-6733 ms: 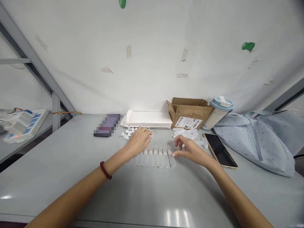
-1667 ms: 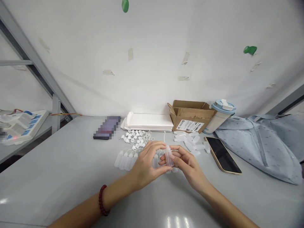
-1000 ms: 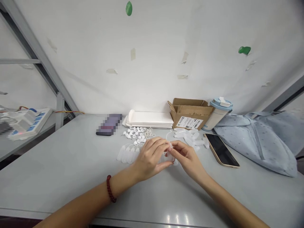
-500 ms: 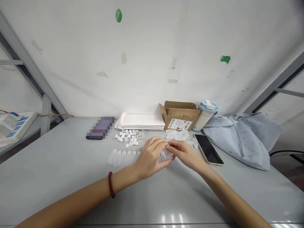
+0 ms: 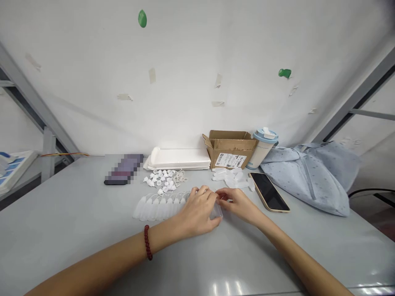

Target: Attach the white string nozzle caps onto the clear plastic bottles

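My left hand [image 5: 197, 211] curves over the right end of a row of translucent plastic sleeves [image 5: 159, 209], which have thin cords at their tops. Between its thumb and fingers shows one translucent sleeve [image 5: 217, 211], which it grips. My right hand [image 5: 239, 204] meets it from the right, fingertips pinched together at that sleeve's upper end; what they pinch is hidden. Beyond the row lie small white caps [image 5: 159, 179] and a bunch of pale cord [image 5: 180, 176]. Loose translucent pieces [image 5: 231, 177] lie behind my right hand.
A stack of white packets [image 5: 180, 159], an open cardboard box [image 5: 231, 144] and a blue-lidded cup [image 5: 261, 151] stand along the wall. To the right are a phone [image 5: 269, 192] and a light-blue fabric bag [image 5: 305, 176]. A pixelated dark object [image 5: 125, 169] lies at left.
Both hands have come slightly down toward the table at the row's right end. The right fingers have curled in more at the sleeve's top. The view has shifted a little.
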Available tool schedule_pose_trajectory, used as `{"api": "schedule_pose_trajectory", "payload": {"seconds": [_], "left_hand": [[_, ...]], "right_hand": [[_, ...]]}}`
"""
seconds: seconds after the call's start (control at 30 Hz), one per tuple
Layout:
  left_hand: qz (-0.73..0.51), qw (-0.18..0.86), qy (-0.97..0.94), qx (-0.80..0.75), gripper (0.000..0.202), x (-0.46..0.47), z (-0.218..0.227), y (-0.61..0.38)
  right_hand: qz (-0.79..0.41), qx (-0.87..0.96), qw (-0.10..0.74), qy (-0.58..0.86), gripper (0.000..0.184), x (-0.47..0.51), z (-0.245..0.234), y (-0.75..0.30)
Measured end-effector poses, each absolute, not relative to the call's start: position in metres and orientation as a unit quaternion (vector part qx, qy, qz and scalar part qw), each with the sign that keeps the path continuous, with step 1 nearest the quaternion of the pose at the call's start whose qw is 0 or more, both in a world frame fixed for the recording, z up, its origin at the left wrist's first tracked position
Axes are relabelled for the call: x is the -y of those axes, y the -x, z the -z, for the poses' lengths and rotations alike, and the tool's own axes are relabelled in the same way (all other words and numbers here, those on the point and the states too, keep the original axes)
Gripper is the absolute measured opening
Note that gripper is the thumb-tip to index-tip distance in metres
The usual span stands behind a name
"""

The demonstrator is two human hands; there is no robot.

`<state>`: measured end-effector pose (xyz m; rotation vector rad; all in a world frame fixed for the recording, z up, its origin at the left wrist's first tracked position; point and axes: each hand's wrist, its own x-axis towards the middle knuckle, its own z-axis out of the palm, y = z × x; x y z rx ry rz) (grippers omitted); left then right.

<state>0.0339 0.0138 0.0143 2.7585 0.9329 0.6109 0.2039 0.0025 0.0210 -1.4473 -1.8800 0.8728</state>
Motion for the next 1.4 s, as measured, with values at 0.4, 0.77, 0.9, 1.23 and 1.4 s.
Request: {"api": "schedule_pose_trajectory", "payload": {"seconds": [0.4,0.77,0.9,1.23,1.4], "left_hand": [[-0.175,0.067,-0.932,-0.311,0.025,-0.015,-0.015,-0.031],[-0.187,0.080,-0.928,-0.311,0.040,-0.017,-0.014,-0.026],[-0.179,0.085,-0.931,-0.307,0.038,-0.017,-0.013,-0.028],[-0.169,0.056,-0.931,-0.318,0.032,-0.014,-0.009,-0.032],[-0.166,0.042,-0.932,-0.318,0.035,-0.014,-0.008,-0.031]], "right_hand": [[-0.366,0.671,0.321,0.559,0.025,-0.007,-0.007,-0.205],[-0.335,0.674,0.322,0.574,0.022,-0.009,-0.005,-0.207],[-0.335,0.677,0.321,0.572,0.022,-0.009,-0.003,-0.206],[-0.326,0.688,0.329,0.559,0.023,-0.008,-0.003,-0.204],[-0.287,0.706,0.329,0.558,0.024,-0.007,-0.002,-0.205]]}}
